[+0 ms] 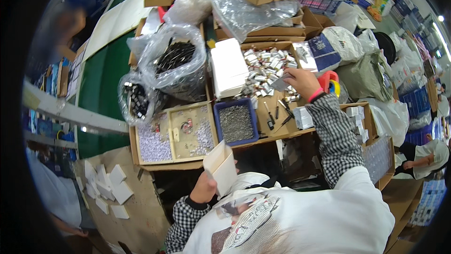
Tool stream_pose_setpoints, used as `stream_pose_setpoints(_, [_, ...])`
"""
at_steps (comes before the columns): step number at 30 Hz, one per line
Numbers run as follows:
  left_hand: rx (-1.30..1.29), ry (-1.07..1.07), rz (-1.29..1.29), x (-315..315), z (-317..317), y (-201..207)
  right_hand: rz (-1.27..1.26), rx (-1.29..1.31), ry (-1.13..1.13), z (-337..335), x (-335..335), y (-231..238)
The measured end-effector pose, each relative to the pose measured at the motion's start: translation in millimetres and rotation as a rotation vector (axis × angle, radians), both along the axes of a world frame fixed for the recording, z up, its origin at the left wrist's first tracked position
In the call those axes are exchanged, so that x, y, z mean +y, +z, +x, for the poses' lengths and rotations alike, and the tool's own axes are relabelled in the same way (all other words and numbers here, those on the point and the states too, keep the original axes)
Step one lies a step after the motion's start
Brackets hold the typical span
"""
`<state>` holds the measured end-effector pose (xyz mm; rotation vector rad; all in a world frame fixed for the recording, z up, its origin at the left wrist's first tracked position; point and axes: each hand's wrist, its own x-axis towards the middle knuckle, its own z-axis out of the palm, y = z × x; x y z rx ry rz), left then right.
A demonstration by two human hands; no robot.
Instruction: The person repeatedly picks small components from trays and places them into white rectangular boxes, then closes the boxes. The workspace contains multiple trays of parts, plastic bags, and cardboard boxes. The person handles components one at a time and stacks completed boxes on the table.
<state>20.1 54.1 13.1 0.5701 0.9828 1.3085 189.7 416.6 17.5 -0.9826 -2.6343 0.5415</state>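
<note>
My left hand [204,189] is closed around a thin white box [221,167], held upright and tilted near my chest. My right hand [303,83] reaches out over the workbench and pinches a small flat grey-white piece [280,83] between thumb and fingers; its exact kind is unclear. Just beyond that piece lies a heap of small silver and white parts [268,66] in a cardboard tray. A stack of white boxes [229,68] stands left of the heap. Several black-handled tools [277,113] lie on the cardboard below my right hand.
A blue bin [217,125] holds small metal pieces. Left of it is a two-compartment wooden tray [174,134] with tiny white parts. Clear bags [199,66] hold black items. More white boxes [109,186] lie on cardboard at lower left. A red tape dispenser [327,78] stands right.
</note>
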Motion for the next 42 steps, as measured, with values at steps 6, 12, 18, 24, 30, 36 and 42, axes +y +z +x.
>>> stream_pose_setpoints(6, [0.02, -0.09, -0.071, -3.9, -13.5, -5.8, -0.346, 0.318, 0.289, -30.2, -119.0, 71.5])
stream_pose_setpoints(12, [0.034, -0.185, -0.088, -12.5, -28.4, 0.7, -0.119, 0.301, 0.648, -59.0, -176.8, 84.4])
stream_pose_setpoints(18, [0.175, -0.222, -0.07, -25.7, -38.5, -5.0, -0.213, 0.235, 0.808, -74.4, -210.0, 76.1])
stream_pose_setpoints(24, [0.045, -0.207, -0.001, -34.5, -46.1, -11.5, -0.241, 0.289, 0.656, -76.2, -221.4, 87.0])
stream_pose_setpoints(30, [-0.025, -0.168, 0.077, -36.0, -45.7, -4.7, -0.193, 0.307, 0.259, -36.2, -182.7, 82.3])
stream_pose_setpoints(36, [-0.176, -0.027, 0.124, -40.4, -48.7, -6.2, -0.212, 0.006, -0.197, 14.0, -86.4, 2.9])
stream_pose_setpoints(42, [-0.185, -0.018, 0.095, -33.0, -35.5, -11.3, -0.243, -0.347, -0.163, 0.3, -78.0, -82.0])
